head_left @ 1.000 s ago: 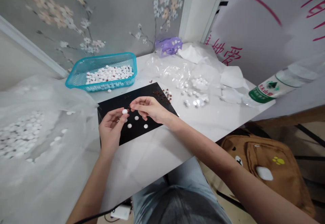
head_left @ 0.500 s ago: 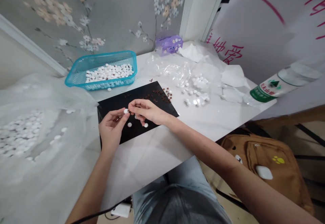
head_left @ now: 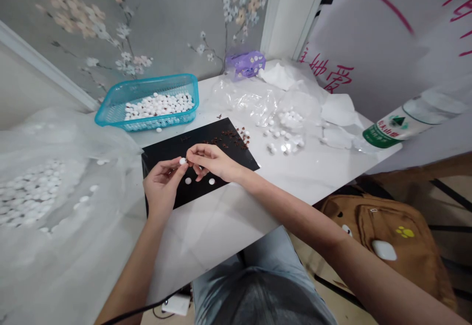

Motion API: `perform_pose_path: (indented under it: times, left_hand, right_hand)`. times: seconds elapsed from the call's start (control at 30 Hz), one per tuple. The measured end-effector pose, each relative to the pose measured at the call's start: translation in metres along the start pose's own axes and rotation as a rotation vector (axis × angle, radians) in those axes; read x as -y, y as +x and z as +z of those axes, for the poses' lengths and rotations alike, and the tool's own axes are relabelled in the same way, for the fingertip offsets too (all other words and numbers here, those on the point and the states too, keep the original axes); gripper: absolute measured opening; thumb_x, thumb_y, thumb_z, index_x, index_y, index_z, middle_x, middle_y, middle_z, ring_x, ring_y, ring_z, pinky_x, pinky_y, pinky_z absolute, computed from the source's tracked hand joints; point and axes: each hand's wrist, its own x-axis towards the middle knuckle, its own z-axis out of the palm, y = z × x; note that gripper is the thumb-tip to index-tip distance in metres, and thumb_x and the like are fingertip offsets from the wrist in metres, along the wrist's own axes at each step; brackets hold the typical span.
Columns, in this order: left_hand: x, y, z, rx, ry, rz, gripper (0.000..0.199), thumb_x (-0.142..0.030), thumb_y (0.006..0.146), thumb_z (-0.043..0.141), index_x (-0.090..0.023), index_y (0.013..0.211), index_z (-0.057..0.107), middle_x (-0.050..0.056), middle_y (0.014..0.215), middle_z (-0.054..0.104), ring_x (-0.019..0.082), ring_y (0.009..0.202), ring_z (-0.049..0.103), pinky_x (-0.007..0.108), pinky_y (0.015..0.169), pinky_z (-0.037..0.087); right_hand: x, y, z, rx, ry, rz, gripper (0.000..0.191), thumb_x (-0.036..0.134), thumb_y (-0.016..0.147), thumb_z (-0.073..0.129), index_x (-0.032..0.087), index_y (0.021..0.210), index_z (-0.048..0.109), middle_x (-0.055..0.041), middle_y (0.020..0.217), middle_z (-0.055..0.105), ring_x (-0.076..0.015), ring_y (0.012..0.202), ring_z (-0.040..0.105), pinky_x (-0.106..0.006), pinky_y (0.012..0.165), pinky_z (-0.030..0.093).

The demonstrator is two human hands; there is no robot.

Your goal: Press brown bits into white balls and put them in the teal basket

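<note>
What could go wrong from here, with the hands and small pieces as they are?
1. The left hand pinches a small white piece with little to grip, so it might slip.
2. Loose white pieces lie on the black sheet close to the right hand, which could knock them.
3. Brown star-shaped bits straddle the sheet's right edge; shifting the sheet could scatter them.

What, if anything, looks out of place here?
One white piece lies on the table outside the blue basket, seemingly stray, as many sit inside it. Some brown star-shaped bits lie off the black mat, others on it.
</note>
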Motion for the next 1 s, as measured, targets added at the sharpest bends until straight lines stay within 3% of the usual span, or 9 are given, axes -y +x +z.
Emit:
perform_pose_path:
  times: [0.47, 0.63, 0.87, 1.0]
  left_hand:
    - [-0.007, -0.005, -0.002, -0.033, 0.03, 0.023, 0.022, -0.03, 0.064, 0.075, -0.018, 0.082, 0.069, 0.002, 0.077, 0.07, 0.013, 0.069, 0.064, 0.027, 0.07, 0.054]
    - [-0.008, -0.006, -0.002, -0.049, 0.048, 0.018, 0.021, -0.028, 0.063, 0.075, -0.017, 0.08, 0.07, 0.002, 0.077, 0.07, 0.013, 0.069, 0.065, 0.027, 0.071, 0.055]
    - [-0.011, -0.006, -0.007, -0.042, 0.08, 0.012, 0.022, -0.03, 0.06, 0.077, -0.018, 0.078, 0.071, 0.002, 0.075, 0.071, 0.014, 0.069, 0.065, 0.027, 0.07, 0.055]
    - [-0.013, -0.005, -0.01, -0.007, 0.079, -0.006, 0.021, -0.03, 0.06, 0.077, -0.019, 0.077, 0.071, 0.002, 0.078, 0.072, 0.015, 0.071, 0.067, 0.028, 0.072, 0.056]
  right_hand:
    - [-0.007, 0.001, 0.009, -0.069, 0.035, 0.003, 0.016, 0.026, 0.08, 0.06, 0.015, 0.077, 0.05, 0.0073, 0.055, 0.05, -0.0034, 0.05, 0.048, -0.019, 0.052, 0.055]
    - [-0.014, 0.002, 0.009, -0.093, 0.072, -0.033, 0.028, 0.035, 0.073, 0.068, 0.016, 0.076, 0.048, 0.0083, 0.056, 0.05, -0.0037, 0.051, 0.049, -0.023, 0.055, 0.056]
    - [-0.019, 0.002, 0.006, 0.004, 0.15, -0.018, 0.037, 0.042, 0.066, 0.072, 0.015, 0.077, 0.05, 0.0071, 0.057, 0.052, -0.005, 0.054, 0.05, -0.024, 0.055, 0.057]
    - [-0.019, 0.001, 0.006, 0.003, 0.216, 0.009, 0.044, 0.038, 0.062, 0.076, 0.019, 0.083, 0.043, 0.0095, 0.06, 0.052, -0.0049, 0.053, 0.05, -0.027, 0.054, 0.057]
